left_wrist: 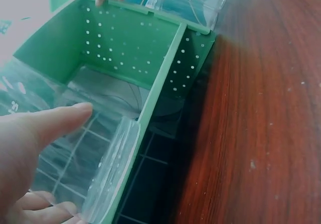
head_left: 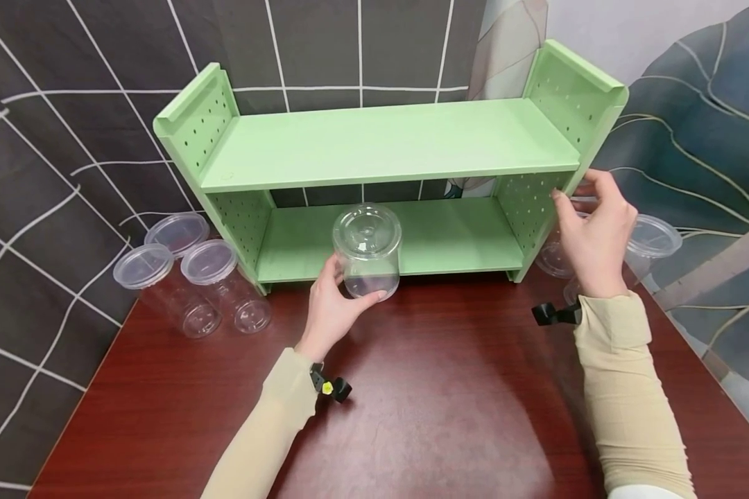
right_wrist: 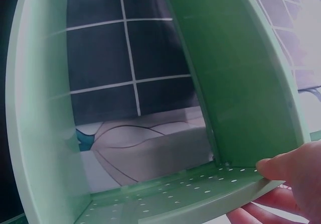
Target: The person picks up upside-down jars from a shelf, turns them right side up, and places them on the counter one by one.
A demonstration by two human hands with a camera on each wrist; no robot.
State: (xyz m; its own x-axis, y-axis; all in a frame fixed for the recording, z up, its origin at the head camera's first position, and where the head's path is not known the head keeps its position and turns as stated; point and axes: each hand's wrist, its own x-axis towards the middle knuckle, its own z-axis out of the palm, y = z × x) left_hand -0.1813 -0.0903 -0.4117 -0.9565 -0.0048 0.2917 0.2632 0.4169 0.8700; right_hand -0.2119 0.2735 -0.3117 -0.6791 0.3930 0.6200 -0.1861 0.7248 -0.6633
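My left hand [head_left: 332, 310] grips a clear plastic jar [head_left: 369, 267] low on its sides, thumb on the near right and fingers around the left. The jar stands out in front of the lower board of a green two-tier shelf [head_left: 374, 142]. In the left wrist view, my thumb lies across the jar's see-through wall [left_wrist: 113, 156]. At the shelf's right end, my right hand [head_left: 599, 232] pinches the edge of the side panel [head_left: 574, 111]. The right wrist view shows the thumb [right_wrist: 281, 166] on the inner face of that perforated panel, with the other fingers outside.
Several clear jars with translucent lids [head_left: 209, 262] stand left of the shelf. More lidded jars [head_left: 654, 237] are at its right, partly behind my right hand. The shelf rests on a dark red wooden table [head_left: 424, 402], with a black gridded cloth [head_left: 324, 45] behind.
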